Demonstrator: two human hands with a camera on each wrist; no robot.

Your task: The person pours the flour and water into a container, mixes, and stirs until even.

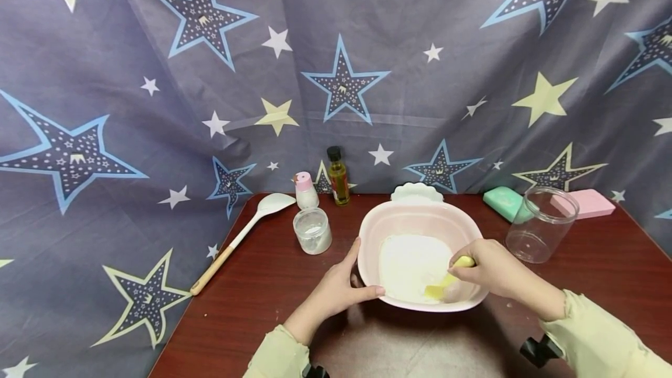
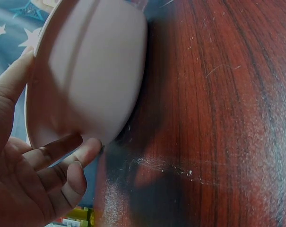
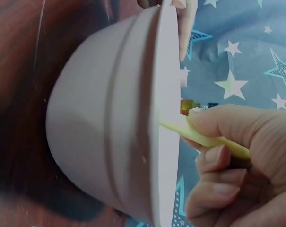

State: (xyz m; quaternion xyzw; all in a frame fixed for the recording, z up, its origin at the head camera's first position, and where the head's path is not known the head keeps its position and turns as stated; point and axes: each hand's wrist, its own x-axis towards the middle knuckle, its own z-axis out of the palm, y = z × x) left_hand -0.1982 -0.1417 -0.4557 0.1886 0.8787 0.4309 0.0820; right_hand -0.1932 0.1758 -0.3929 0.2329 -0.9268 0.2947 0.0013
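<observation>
A pale pink basin (image 1: 370,223) stands on the table with a white substance (image 1: 412,264) spread over its bottom; whether powder or liquid, I cannot tell. My left hand (image 1: 338,284) grips the basin's left front side, thumb on the front rim. In the left wrist view its fingers (image 2: 62,156) touch the outer wall. Between thumb and fingers, my right hand (image 1: 488,267) pinches the handle of a small yellow spatula (image 1: 436,291). The spatula's flat end is inside the basin, at the white substance's right front edge. In the right wrist view the basin wall hides that end.
Left of the basin are a clear jar (image 1: 312,232), a pink-capped shaker (image 1: 305,191), an oil bottle (image 1: 338,179) and a long-handled white turner (image 1: 241,238). To its right stand a clear container (image 1: 538,232), a green block (image 1: 504,202) and a pink block (image 1: 593,203). A starry curtain (image 1: 367,16) hangs behind.
</observation>
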